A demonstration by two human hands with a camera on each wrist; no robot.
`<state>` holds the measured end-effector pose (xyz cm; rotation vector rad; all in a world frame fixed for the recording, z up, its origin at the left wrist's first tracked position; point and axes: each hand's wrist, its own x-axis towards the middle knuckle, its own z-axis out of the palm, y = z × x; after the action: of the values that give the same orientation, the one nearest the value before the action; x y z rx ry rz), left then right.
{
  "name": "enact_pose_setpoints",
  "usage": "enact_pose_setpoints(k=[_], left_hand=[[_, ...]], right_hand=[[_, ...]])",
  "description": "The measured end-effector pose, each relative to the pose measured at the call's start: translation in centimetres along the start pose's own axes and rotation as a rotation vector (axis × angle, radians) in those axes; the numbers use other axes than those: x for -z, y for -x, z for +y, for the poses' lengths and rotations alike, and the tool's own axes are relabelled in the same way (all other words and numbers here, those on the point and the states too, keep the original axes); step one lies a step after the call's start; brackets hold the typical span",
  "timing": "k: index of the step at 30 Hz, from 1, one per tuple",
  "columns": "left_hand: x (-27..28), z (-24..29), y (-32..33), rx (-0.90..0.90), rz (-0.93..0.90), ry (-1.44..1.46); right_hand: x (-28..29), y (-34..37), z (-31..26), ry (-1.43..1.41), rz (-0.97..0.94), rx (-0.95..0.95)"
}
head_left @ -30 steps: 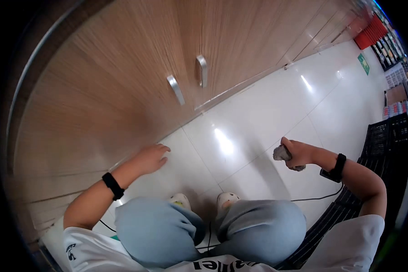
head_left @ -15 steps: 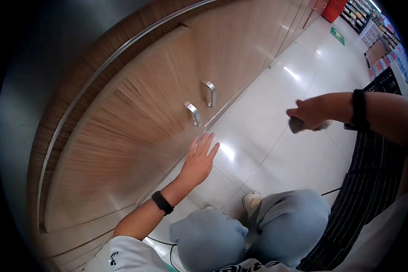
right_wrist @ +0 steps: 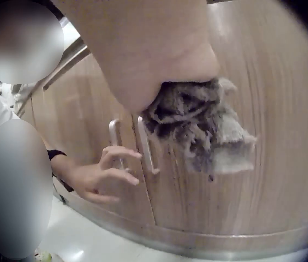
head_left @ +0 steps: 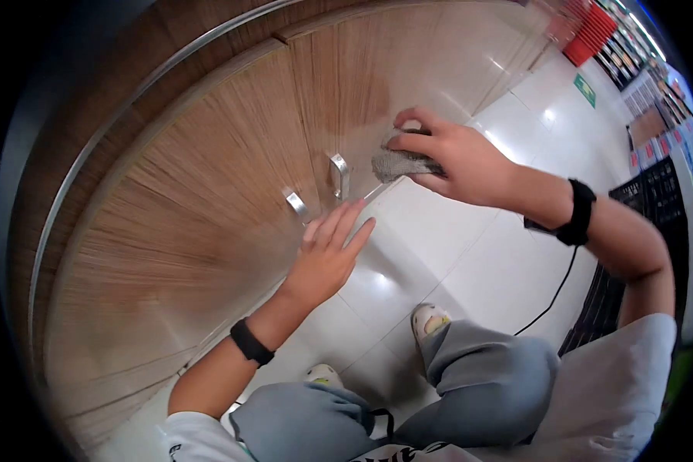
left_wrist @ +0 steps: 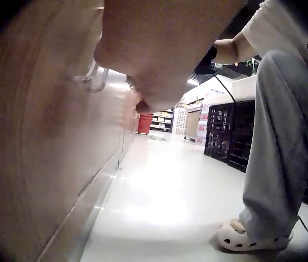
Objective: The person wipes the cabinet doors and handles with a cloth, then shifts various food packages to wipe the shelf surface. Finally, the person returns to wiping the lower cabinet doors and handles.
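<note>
A crumpled grey cloth [head_left: 400, 165] is gripped in my right hand [head_left: 470, 165], up at the wooden cabinet door to the right of the handles. In the right wrist view the cloth [right_wrist: 197, 120] hangs in folds below the palm, over the wood-grain door [right_wrist: 274, 109]. My left hand [head_left: 323, 258] holds nothing; its fingers are extended close below two silver handles, the left one [head_left: 294, 202] and the right one [head_left: 339, 175]. From the right wrist view, the left hand [right_wrist: 99, 177] appears in front of the handles with spread fingers.
Pale tiled floor [head_left: 454, 239] runs along the cabinet base. Black crates [left_wrist: 227, 128] stand on the opposite side of the aisle, with a stack of red baskets [head_left: 590, 35] farther off. A black cable [head_left: 554, 300] trails from the right wrist.
My right hand has brought the cloth left from above the floor to the cabinet door. The left hand has risen from low by the cabinet base to just below the handles.
</note>
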<state>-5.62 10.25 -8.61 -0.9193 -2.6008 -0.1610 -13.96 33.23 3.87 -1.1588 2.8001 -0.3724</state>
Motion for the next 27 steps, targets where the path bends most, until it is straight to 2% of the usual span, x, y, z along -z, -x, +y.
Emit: enact_pose_setpoints(k=[2,6,8,9,11,16,20,22,26,27], left_hand=[[-0.4,-0.3,0.1,-0.047,0.009,-0.113],[-1.3,-0.3,-0.3,0.004,0.011,-0.249],[-1.5,-0.7,-0.4,-0.032,0.033,-0.47],[-1.4,-0.9,-0.4,-0.017,0.02,-0.478],[-1.4,-1.4,-0.3,-0.092,-0.039,-0.729],[-1.0,-2.6,0.3,-0.18,-0.132,-0.886],[-0.6,-3.5,1.2,-0.293,-0.145,-1.006],[-0.7,-3.7,1.6,-0.313,-0.098,-1.003],[-1.6,-4.0,2.0,-0.31,-0.045,-0.931],[-1.7,-3.8,2.0,-0.302,-0.012,-0.896]], right_hand=[[-0.5,-0.4,0.5,-0.016,0.296,0.16],[-3.3,-1.0,2.4,-0.075,0.4,0.269],[-4.2,-1.3,3.1,-0.078,0.42,0.336],[-4.7,-1.4,3.5,-0.067,0.451,0.382],[-5.3,-1.8,3.9,-0.065,0.484,0.447],[-6.0,-3.1,2.6,-0.123,0.692,0.548],[-6.1,-3.7,-0.7,-0.027,0.719,0.544],[-7.3,-3.6,-1.9,0.111,0.793,0.458],[-7.9,-3.5,-2.0,0.149,0.757,0.446],[-6.9,-3.5,-2.2,0.146,0.689,0.454]])
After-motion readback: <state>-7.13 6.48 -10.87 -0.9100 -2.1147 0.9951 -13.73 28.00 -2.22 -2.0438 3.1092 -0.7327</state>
